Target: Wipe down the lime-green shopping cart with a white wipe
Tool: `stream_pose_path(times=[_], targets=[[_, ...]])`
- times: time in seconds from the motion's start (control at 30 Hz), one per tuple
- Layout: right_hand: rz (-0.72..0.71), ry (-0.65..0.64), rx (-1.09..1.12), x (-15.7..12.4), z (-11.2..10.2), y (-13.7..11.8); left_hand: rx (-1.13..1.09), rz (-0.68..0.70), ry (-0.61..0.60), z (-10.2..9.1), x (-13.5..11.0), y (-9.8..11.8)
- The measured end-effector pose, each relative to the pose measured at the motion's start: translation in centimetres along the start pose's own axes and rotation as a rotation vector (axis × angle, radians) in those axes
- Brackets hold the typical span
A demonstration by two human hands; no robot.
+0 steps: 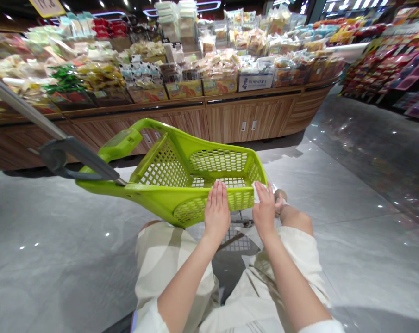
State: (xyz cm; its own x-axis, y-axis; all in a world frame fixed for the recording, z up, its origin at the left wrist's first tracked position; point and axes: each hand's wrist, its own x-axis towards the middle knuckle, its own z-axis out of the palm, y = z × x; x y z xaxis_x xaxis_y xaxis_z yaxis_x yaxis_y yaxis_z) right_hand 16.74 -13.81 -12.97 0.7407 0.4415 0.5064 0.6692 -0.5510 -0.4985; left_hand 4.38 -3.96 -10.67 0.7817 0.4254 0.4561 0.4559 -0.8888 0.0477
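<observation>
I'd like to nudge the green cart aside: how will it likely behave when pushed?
The green cart will probably feel stiff, as its moulded shell holds its shape. Its perforated panels suggest modest weight for its size. On the smooth, glossy floor it may move easily, though most of its underside is hidden.

On my screen I see a shop: packaged food (219, 67) lining the front edge of the counter (226, 122), a shopping cart (157, 199) nearby, a price sign (48, 7) above.

A long wood-grain display counter (226, 122) carries cardboard boxes (183, 89) of wrapped snacks (219, 64); the glossy grey floor (73, 240) bears a lime-green plastic shopping cart (153, 199).
</observation>
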Motion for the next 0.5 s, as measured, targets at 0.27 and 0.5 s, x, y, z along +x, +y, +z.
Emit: stream_pose_path(times=[0.27, 0.5], targets=[[-0.265, -0.164, 0.054, -0.5, 0.9, -6.5, 0.034, -0.004, -0.007, 0.3, -0.2, -0.5], [-0.093, -0.058, -0.012, 0.3, -1.1, 3.2, 0.010, 0.009, -0.018, -0.2, -0.2, -0.6]])
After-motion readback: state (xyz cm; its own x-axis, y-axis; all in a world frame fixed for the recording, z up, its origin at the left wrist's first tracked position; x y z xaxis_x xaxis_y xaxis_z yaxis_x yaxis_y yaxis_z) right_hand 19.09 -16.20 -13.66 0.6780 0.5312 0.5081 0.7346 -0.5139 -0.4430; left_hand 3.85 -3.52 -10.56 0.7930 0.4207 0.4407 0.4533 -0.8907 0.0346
